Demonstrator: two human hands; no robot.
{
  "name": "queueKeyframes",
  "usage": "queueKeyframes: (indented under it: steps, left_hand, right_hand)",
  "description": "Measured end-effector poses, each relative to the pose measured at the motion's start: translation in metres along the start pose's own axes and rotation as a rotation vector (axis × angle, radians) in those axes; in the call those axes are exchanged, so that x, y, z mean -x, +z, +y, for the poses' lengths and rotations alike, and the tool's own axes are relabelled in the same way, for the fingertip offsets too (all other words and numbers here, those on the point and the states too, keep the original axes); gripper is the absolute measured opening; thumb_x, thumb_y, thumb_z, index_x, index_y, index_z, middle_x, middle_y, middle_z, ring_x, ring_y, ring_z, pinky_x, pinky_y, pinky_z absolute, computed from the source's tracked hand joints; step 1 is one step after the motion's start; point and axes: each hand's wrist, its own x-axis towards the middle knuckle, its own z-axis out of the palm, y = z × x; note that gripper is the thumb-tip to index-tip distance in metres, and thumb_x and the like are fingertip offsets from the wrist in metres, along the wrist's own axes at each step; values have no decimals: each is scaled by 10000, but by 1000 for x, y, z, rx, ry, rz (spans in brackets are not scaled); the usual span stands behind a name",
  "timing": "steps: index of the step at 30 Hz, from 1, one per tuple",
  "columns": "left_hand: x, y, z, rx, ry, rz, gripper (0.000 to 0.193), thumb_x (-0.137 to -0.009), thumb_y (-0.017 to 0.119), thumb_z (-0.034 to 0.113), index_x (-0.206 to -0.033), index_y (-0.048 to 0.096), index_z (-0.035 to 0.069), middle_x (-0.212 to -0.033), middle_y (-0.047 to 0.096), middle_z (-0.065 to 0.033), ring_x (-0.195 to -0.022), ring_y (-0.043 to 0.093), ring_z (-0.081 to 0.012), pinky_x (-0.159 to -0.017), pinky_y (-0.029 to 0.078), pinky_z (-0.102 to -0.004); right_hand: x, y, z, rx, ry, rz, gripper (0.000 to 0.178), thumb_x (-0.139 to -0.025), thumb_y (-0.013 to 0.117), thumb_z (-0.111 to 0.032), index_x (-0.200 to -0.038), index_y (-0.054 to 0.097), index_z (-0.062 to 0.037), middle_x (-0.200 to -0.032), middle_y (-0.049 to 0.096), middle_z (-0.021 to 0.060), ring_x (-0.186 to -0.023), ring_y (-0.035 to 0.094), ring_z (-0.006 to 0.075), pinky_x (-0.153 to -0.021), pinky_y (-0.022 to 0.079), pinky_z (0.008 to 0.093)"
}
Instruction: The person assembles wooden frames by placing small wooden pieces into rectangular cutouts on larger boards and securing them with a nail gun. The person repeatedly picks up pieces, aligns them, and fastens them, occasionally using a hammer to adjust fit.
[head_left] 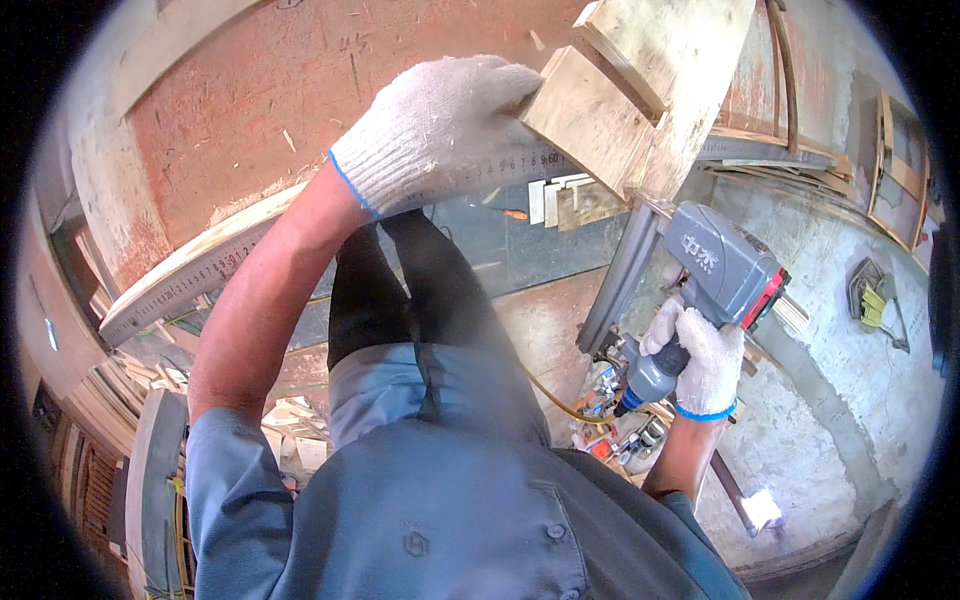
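Observation:
My left hand (435,125), in a white knit glove with a blue cuff, grips the left edge of a small plywood piece (590,115). That piece meets a larger pale wooden board (705,60), and a narrow strip (620,58) stands between them on top. My right hand (705,360), gloved the same way, is closed round the handle of a grey nail gun (715,255) with a red end. The tool's nose is against or very close to the lower corner of the boards. Its long magazine (622,280) slants down toward me.
A reddish worktable (250,110) has a long metal ruler (215,268) along its near edge. Below lie pale wood offcuts (565,203), an orange-handled tool (515,214) and scattered tools (610,430). A yellow hose (560,405) curves past my legs. Wooden frames (900,170) lean at right.

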Motion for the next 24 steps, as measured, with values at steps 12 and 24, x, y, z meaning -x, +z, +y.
queueKeyframes:
  steps: [12,24]
  left_hand:
    - [1,6,-11,57,16,24,409,-891,748,198,-1273,712,58,-1132,751,-204,-1058,729,-387,-922,578,-443]
    - [7,-37,21,492,-36,-148,344,-977,725,295,-1190,715,24,-956,739,-185,-860,701,-329,-770,546,-427]
  right_hand:
    - [-4,-8,5,30,-61,-25,588,-847,787,-227,-1313,565,57,-707,595,91,-590,602,219,-557,518,365]
    - [-5,-6,3,103,-62,-10,572,-855,794,-229,-1306,590,57,-688,587,83,-567,591,205,-530,516,350]
